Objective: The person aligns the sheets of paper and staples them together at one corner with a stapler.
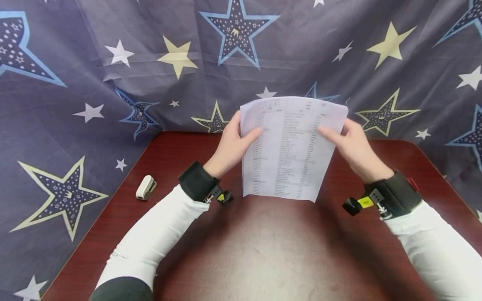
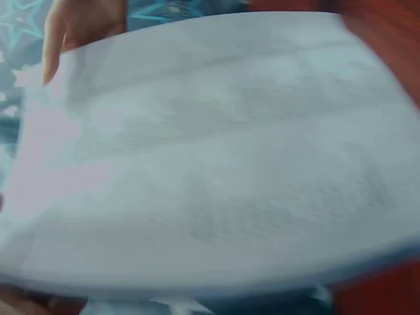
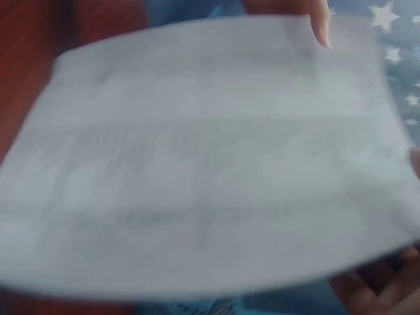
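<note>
Printed paper sheets [image 1: 288,154], covered in columns of small text, are held up above the table between both hands. My left hand [image 1: 235,142] pinches the left edge near the top, thumb on the printed face and fingers behind. On the opposite edge my right hand [image 1: 355,144] grips in the same way. The sheets bow slightly, and their lower edge hangs over the table. In the left wrist view the paper [image 2: 216,151] is blurred and fills most of the picture, as does the paper [image 3: 203,157] in the right wrist view.
A small white stapler [image 1: 146,187] lies near the left edge of the dark red table [image 1: 275,246]. Behind the table hangs a grey-blue cloth [image 1: 143,25] patterned with stars. A small red object [image 1: 412,184] shows partly behind the right wrist.
</note>
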Action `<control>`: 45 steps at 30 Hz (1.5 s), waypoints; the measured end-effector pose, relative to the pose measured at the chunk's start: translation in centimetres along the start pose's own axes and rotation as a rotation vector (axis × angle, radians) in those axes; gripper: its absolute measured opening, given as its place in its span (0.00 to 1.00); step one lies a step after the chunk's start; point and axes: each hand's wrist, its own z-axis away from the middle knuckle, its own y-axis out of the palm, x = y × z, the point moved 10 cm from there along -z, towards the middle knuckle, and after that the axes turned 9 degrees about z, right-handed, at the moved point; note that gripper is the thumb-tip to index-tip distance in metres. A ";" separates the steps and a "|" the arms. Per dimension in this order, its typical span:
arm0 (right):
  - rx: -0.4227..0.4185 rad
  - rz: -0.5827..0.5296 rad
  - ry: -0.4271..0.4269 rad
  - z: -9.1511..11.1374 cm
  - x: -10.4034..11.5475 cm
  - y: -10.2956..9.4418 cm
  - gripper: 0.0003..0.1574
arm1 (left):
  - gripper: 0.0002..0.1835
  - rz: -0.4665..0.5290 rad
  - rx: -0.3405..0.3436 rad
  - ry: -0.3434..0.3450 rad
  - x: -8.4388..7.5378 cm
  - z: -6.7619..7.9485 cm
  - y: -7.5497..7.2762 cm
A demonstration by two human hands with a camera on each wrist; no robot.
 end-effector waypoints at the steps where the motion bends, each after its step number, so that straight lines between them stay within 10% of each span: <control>1: -0.032 -0.060 0.002 -0.3 0.7 -0.3 0.20 | 0.21 0.013 -0.026 0.017 -0.9 -0.6 0.1; 9: -0.173 -0.274 0.095 -1.7 2.6 -1.0 0.22 | 0.15 0.181 -0.202 -0.004 -3.4 -2.4 0.1; 33: -0.232 -0.223 0.237 -1.6 1.5 -0.8 0.15 | 0.19 0.151 -0.240 -0.062 -3.0 -2.3 -0.2; 40: -0.144 -0.300 0.100 -0.7 -1.4 1.4 0.20 | 0.20 0.174 -0.215 -0.057 0.8 -0.8 -0.2; 45: -0.126 -0.284 0.156 1.3 -6.4 3.8 0.21 | 0.18 0.209 -0.201 -0.200 6.5 1.9 0.3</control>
